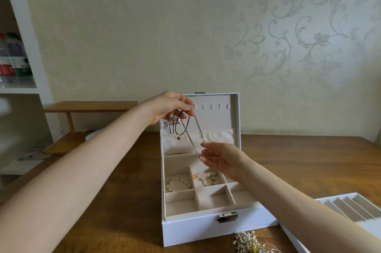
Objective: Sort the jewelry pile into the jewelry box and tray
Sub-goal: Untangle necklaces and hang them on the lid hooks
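In the head view, a white jewelry box (pixel 206 226) stands open on the wooden counter (pixel 123 191), its lid (pixel 236 112) upright at the far side, with a row of small hooks (pixel 211 107) and a gathered cloth pocket (pixel 218 136) inside it. The left hand (pixel 169 108) is raised in front of the lid's left part and pinches the top of a dark cord necklace (pixel 191 133). The cord runs down and to the right in two taut strands to the right hand (pixel 220 158), whose curled fingertips pinch its lower end above the box's far compartments. A pendant necklace (pixel 178 136) hangs against the lid below the left hand. In the box, a beaded bracelet (pixel 178 184) lies in the left compartment and a gold chain (pixel 206 178) in the one just to its right. A white tray (pixel 350 209) with narrow slots sits at the right of the box, and the jewelry pile (pixel 249 242) lies at the near edge, just in front of the box. A wooden riser (pixel 90 106) stands far left.
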### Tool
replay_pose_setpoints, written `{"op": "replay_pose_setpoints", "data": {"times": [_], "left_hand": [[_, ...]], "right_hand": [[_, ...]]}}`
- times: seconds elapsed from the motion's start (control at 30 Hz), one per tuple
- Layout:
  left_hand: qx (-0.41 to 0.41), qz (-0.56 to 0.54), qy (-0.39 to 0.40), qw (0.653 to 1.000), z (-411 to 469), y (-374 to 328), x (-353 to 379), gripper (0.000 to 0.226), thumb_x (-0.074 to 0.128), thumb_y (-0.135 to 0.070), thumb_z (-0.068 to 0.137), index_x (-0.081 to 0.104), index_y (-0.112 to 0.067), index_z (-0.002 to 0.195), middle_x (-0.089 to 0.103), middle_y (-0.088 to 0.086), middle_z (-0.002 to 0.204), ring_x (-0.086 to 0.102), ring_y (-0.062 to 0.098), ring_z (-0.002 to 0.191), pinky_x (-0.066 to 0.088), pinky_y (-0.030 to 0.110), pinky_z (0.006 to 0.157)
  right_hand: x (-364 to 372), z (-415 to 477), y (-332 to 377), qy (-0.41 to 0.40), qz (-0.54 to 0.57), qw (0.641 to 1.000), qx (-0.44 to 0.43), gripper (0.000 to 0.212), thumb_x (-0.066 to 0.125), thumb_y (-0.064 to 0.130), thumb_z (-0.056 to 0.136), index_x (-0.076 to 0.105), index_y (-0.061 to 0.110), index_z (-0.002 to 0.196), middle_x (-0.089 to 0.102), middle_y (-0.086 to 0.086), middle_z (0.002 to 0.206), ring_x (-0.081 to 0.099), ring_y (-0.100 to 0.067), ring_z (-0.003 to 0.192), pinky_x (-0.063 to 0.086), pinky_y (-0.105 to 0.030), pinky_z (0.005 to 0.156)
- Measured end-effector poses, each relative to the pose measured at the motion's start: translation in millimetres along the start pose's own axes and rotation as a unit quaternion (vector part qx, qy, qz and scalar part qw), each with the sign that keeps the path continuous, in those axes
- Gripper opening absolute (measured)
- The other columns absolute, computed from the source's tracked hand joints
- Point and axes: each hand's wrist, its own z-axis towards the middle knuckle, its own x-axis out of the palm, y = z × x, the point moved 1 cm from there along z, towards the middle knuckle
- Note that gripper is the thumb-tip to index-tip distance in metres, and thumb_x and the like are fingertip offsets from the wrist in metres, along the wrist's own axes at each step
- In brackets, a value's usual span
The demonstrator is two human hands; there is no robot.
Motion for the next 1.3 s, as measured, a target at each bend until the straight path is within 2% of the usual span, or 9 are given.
{"op": "replay_pose_setpoints", "data": {"times": [0.4, 0.47, 0.57, 0.67, 0.8, 0.93, 1.07, 1.2, 1.3], "left_hand": [[0.075, 0.101, -0.003, 0.992, 3.2, -6.0, -4.1, 0.016, 0.054, -0.007, 0.094, 0.056, -0.006, 0.11, 0.068, 0.001, 0.082, 0.055, 0.002, 0.057, 0.036, 0.018, 0.053], [0.107, 0.131, 0.001, 0.986, 3.7, -3.9, -3.1, 0.016, 0.054, -0.004, 0.093, 0.054, -0.004, 0.109, 0.069, 0.004, 0.081, 0.055, 0.001, 0.053, 0.041, 0.015, 0.053], [0.131, 0.179, 0.001, 0.975, 6.5, 0.1, -0.2, 0.01, 0.057, -0.002, 0.091, 0.055, -0.006, 0.099, 0.07, 0.006, 0.077, 0.057, 0.004, 0.052, 0.046, 0.019, 0.06], [0.134, 0.229, -0.002, 0.964, 10.1, 4.0, 5.0, 0.008, 0.061, -0.005, 0.089, 0.056, -0.011, 0.091, 0.07, 0.0, 0.071, 0.062, 0.005, 0.056, 0.05, 0.023, 0.067], [0.135, 0.256, -0.026, 0.957, 12.4, 8.3, 9.4, 0.019, 0.06, -0.002, 0.088, 0.056, -0.019, 0.08, 0.067, -0.007, 0.068, 0.064, 0.008, 0.066, 0.049, 0.016, 0.066], [0.126, 0.234, -0.062, 0.962, 9.8, 14.2, 8.8, 0.01, 0.063, -0.004, 0.086, 0.059, -0.012, 0.081, 0.066, -0.002, 0.066, 0.061, -0.003, 0.053, 0.047, 0.012, 0.061], [0.11, 0.229, -0.142, 0.957, 4.9, 24.9, 11.5, 0.007, 0.067, -0.007, 0.084, 0.061, -0.008, 0.081, 0.065, 0.0, 0.063, 0.054, -0.01, 0.046, 0.035, 0.003, 0.047], [0.115, 0.281, -0.261, 0.916, 3.4, 40.1, 18.0, 0.01, 0.068, -0.017, 0.085, 0.067, -0.014, 0.076, 0.065, -0.006, 0.064, 0.062, 0.003, 0.062, 0.039, 0.012, 0.052], [0.137, 0.36, -0.34, 0.858, 3.4, 41.1, 23.7, 0.013, 0.065, -0.025, 0.088, 0.071, -0.015, 0.081, 0.07, -0.001, 0.078, 0.057, 0.014, 0.076, 0.028, 0.021, 0.052]], "right_hand": [[0.3, 4.7, -11.5, 0.007, 0.005, 1.0, 0.001, 0.007, 0.055, -0.005, 0.089, 0.059, -0.002, 0.083, 0.06, -0.017, 0.074, 0.066, -0.024, 0.059, 0.055, -0.026, 0.05], [0.1, 6.5, -10.6, -0.034, -0.099, 0.99, -0.091, 0.017, 0.056, -0.008, 0.085, 0.062, 0.008, 0.086, 0.062, -0.011, 0.086, 0.062, -0.023, 0.074, 0.053, -0.027, 0.06], [5.9, 3.9, 7.6, -0.122, -0.284, 0.897, -0.316, 0.034, 0.063, -0.006, 0.078, 0.065, 0.021, 0.1, 0.066, 0.003, 0.101, 0.057, -0.014, 0.079, 0.047, -0.024, 0.07], [22.6, 2.3, 35.9, -0.007, -0.279, 0.903, -0.326, 0.046, 0.07, 0.005, 0.08, 0.057, 0.022, 0.121, 0.067, 0.003, 0.109, 0.061, -0.011, 0.068, 0.048, -0.024, 0.06], [38.0, 15.2, 57.3, 0.057, -0.305, 0.911, -0.272, 0.033, 0.07, 0.001, 0.082, 0.06, 0.003, 0.113, 0.067, -0.011, 0.078, 0.061, -0.013, 0.055, 0.05, -0.021, 0.052], [35.1, 27.1, 61.3, 0.1, -0.324, 0.91, -0.241, 0.014, 0.07, 0.0, 0.081, 0.066, -0.001, 0.095, 0.067, -0.014, 0.075, 0.066, -0.017, 0.062, 0.056, -0.024, 0.062], [31.3, 36.7, 56.9, 0.044, -0.315, 0.914, -0.252, 0.013, 0.071, -0.005, 0.078, 0.066, -0.011, 0.09, 0.064, -0.015, 0.069, 0.063, -0.013, 0.053, 0.053, -0.02, 0.053], [34.2, 46.5, 50.9, -0.008, -0.324, 0.902, -0.286, 0.003, 0.071, -0.001, 0.079, 0.069, 0.0, 0.08, 0.065, -0.013, 0.066, 0.06, -0.015, 0.054, 0.051, -0.019, 0.051], [41.0, 54.7, 49.4, -0.072, -0.345, 0.878, -0.324, 0.001, 0.071, 0.006, 0.078, 0.071, 0.006, 0.078, 0.068, -0.01, 0.068, 0.059, -0.015, 0.058, 0.046, -0.021, 0.051]]}}
